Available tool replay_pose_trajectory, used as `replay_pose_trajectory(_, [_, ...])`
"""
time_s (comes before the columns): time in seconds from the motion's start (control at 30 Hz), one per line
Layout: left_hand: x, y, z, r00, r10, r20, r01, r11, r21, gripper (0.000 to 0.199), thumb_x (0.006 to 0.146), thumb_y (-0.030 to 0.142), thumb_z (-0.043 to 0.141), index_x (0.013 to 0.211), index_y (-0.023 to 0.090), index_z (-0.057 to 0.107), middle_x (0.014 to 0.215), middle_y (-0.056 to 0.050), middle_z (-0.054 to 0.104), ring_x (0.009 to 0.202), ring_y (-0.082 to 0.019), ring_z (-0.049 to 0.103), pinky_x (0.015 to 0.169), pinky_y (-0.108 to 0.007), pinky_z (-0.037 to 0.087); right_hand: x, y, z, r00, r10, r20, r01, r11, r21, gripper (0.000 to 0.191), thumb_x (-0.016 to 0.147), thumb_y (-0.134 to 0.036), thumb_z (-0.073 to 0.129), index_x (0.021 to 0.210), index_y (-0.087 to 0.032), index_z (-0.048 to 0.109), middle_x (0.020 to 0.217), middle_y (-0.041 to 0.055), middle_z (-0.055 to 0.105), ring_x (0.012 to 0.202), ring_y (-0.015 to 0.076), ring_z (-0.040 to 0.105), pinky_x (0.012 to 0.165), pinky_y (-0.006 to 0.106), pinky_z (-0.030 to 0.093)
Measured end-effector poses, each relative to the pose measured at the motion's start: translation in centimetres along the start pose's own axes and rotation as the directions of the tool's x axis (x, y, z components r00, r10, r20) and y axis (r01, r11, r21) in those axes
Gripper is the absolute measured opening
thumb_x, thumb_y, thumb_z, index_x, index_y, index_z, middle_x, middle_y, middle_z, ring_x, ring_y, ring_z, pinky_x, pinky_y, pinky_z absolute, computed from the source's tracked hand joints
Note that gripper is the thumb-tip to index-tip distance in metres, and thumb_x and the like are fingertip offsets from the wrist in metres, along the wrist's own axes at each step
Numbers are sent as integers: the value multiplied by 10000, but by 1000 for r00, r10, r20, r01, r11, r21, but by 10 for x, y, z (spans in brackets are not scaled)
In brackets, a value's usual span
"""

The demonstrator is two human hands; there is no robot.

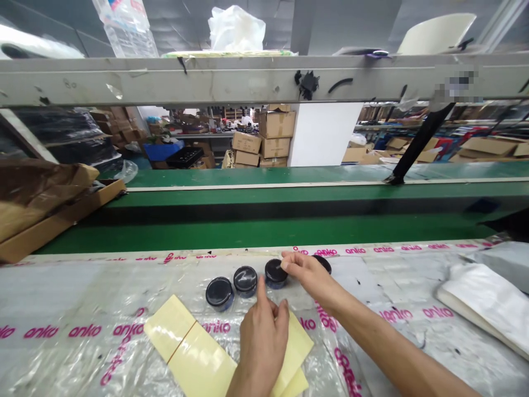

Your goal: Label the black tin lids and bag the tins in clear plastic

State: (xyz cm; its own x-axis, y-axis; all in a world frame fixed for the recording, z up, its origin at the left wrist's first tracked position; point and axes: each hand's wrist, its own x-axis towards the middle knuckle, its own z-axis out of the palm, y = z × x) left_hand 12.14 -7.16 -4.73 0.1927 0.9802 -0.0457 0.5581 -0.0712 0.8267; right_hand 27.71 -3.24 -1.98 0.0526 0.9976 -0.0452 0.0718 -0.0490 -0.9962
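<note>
Several dark round jars with glossy black lids stand in a row on a plastic-covered table (82, 298). The nearest are a left jar (219, 293), a middle jar (245, 281) and a third jar (276, 273). My right hand (308, 273) reaches across, its fingertips at the third jar's lid, and it hides part of a further jar (322, 263). My left hand (262, 342) hovers with fingers apart over a stack of pale yellow sheets (185, 342), which a thin band crosses. Neither hand visibly holds anything.
A green conveyor belt (264, 231) runs behind the table. A cardboard tray with brown paper (41, 215) sits at its left end. White packaging sheets (487, 303) lie at the right. A grey metal beam (248, 80) crosses above, with stacked cardboard boxes (264, 138) beyond.
</note>
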Motion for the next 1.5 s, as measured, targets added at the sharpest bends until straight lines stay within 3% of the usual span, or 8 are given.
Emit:
replay_pose_trajectory(0.07, [5,1,0,1000,-3,5,3,1000,-14,671,950,364,464,1519,43,313,777,-66,719,778,-278,657,689,-308,366,2,5,-1,999,45,12,-46,997,59,340,746,-483,695,668,-207,512,682,-11,550,776,207,554,767,326,395])
replay_pose_trajectory(0.17, [14,5,1,1000,-11,7,11,1000,-15,673,954,351,472,1516,22,301,799,-90,728,769,-277,662,648,-299,346,6,10,-1,996,86,31,-89,990,112,370,710,-508,717,686,-189,531,671,-24,533,675,158,489,691,297,369])
replay_pose_trajectory(0.3, [25,10,7,999,-47,-8,47,993,108,557,974,317,481,1471,102,349,872,-98,741,807,-274,687,618,-287,331,10,14,2,992,123,31,-126,981,144,386,675,-521,728,683,-186,537,689,-3,562,683,163,494,666,287,363])
replay_pose_trajectory(0.47, [30,11,13,996,-65,-53,74,982,173,342,938,347,587,1212,181,468,893,-82,729,804,-266,693,608,-275,354,8,11,4,990,137,44,-143,977,158,352,660,-476,749,654,-179,559,667,-3,560,647,148,466,627,278,331])
replay_pose_trajectory(0.67, [30,4,14,998,-49,-48,56,985,161,632,890,364,666,1446,246,391,1030,-85,738,913,-285,704,687,-299,409,-1,1,-1,980,177,94,-191,968,161,342,693,-477,763,715,-171,612,713,13,609,697,167,510,697,292,369])
replay_pose_trajectory(0.77, [31,1,13,997,-78,-21,79,996,40,613,841,334,716,1402,311,469,991,-32,755,933,-256,709,711,-282,421,-2,1,0,976,174,128,-193,969,156,341,695,-462,772,703,-169,599,713,12,608,693,160,500,691,288,362])
replay_pose_trajectory(0.97, [32,0,8,995,-95,-43,94,995,-39,509,821,318,705,1304,289,546,809,11,701,779,-219,667,640,-263,378,1,9,-1,979,188,84,-198,971,133,333,701,-454,760,724,-172,585,738,14,618,717,166,520,720,304,384])
replay_pose_trajectory(1.5, [32,-4,9,998,-54,-32,53,997,-57,465,827,316,697,1269,301,555,803,15,672,769,-219,646,625,-259,366,6,10,-8,971,178,160,-190,980,61,290,687,-422,733,699,-177,578,704,1,589,702,162,519,702,294,377])
